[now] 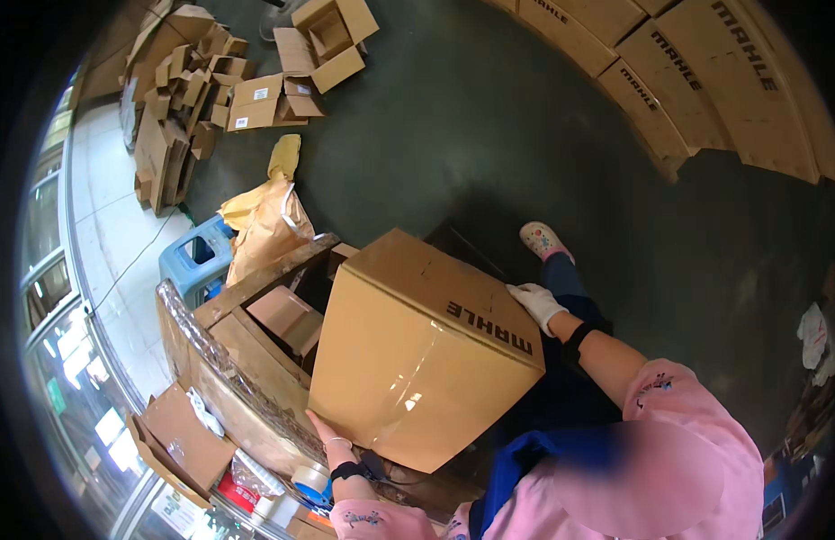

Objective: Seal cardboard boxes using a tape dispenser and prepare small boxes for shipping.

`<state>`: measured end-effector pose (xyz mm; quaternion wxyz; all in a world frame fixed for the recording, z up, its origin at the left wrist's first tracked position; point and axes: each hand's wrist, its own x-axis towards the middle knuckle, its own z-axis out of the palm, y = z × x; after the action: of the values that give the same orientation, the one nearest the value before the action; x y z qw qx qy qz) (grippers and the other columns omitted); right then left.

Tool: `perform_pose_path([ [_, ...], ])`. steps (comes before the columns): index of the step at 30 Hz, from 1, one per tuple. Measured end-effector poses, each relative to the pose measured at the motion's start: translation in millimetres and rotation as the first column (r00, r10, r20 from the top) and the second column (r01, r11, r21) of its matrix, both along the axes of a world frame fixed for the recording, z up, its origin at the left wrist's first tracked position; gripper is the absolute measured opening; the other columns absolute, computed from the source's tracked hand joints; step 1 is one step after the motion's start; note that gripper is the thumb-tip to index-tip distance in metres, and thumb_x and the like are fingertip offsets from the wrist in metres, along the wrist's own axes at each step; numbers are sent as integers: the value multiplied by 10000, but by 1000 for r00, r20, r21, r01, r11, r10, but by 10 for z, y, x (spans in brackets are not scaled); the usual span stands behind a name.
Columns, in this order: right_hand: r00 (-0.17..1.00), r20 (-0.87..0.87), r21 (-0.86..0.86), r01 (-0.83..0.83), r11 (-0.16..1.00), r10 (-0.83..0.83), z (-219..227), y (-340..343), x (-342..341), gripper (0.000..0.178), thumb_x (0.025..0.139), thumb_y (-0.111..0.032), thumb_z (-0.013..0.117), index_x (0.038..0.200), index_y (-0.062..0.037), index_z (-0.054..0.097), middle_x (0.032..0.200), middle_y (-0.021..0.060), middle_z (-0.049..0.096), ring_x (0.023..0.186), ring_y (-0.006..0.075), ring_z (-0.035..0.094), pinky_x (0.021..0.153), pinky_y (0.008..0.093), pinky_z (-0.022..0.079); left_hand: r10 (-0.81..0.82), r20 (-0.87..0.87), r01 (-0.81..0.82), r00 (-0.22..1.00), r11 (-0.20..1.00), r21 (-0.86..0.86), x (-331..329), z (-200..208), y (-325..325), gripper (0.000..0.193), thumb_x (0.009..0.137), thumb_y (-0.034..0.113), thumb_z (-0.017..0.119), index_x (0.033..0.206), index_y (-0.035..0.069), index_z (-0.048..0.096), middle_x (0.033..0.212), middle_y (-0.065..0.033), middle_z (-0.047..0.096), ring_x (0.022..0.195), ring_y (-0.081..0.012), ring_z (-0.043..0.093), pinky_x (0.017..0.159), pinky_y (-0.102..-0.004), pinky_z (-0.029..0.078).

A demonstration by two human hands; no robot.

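Squarely mid-frame: a large carton (386, 369) between two hands

Taped and tilted, it sits beside a film-edged bin (221, 389). The gloved right hand's (536, 306) fingers grasp its right edge; the left hand (325, 427) touches its lower-left side, fingers too hidden to tell their grip. Cardboard (157, 148) heaps upper left.

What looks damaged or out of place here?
Crumpled brown paper bunched beside the light-blue plastic item looks discarded, and folded brown cardboard pieces lie in a disorderly heap at upper left. The large brown cardboard box between the left hand and white-gloved right hand shows no obvious damage.
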<state>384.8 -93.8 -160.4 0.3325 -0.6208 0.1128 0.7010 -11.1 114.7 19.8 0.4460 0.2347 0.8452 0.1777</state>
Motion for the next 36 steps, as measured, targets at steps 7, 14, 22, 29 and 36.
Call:
perform_pose_path([
  [7, 959, -154, 61, 251, 966, -239, -423, -106, -196, 504, 850, -422, 515, 1061, 33, 564, 1017, 124, 595, 919, 169, 542, 782, 282, 420, 3, 131, -4, 991, 1000, 8, -173, -153, 303, 736, 788, 636, 391, 1301, 109, 385, 1309, -58, 414, 1185, -220, 385, 997, -386, 282],
  [14, 823, -132, -61, 550, 833, -553, 222, -309, -100, 444, 810, -358, 597, 985, 50, 578, 949, 112, 606, 801, 193, 585, 684, 319, 463, -254, 221, 224, 942, 963, 152, -940, -421, 401, 672, 837, 284, 553, 1378, 90, 205, 1405, -109, 249, 1295, -198, 200, 1061, -283, 118],
  [22, 199, -387, 113, 979, 167, -900, 1153, -1661, -40, 208, 842, -216, 525, 950, -43, 565, 929, 121, 614, 847, 238, 591, 742, 368, 468, -711, 434, 496, 553, 700, 514, 999, 266, 199, 636, 832, 254, 568, 1351, 54, 259, 1349, -138, 336, 1257, -203, 277, 1038, -295, 188],
  [29, 24, -323, 382, 918, -107, -946, 1305, -2701, 172, 235, 864, -256, 510, 895, -32, 573, 888, 113, 604, 796, 238, 567, 761, 368, 458, -752, 495, 463, 435, 658, 594, 2446, 607, 237, 426, 826, 382, 496, 1127, 86, 436, 1124, -87, 505, 1041, -196, 451, 889, -314, 350],
  [36, -308, -350, 687, 558, -466, -885, 1711, -3856, 1081, 359, 838, -314, 549, 1062, -34, 559, 1060, 112, 579, 924, 214, 553, 866, 327, 409, -802, 565, 514, 194, 574, 638, 4627, 2334, -991, 334, 772, 381, 504, 877, 71, 572, 828, -46, 600, 745, -187, 594, 644, -311, 487],
])
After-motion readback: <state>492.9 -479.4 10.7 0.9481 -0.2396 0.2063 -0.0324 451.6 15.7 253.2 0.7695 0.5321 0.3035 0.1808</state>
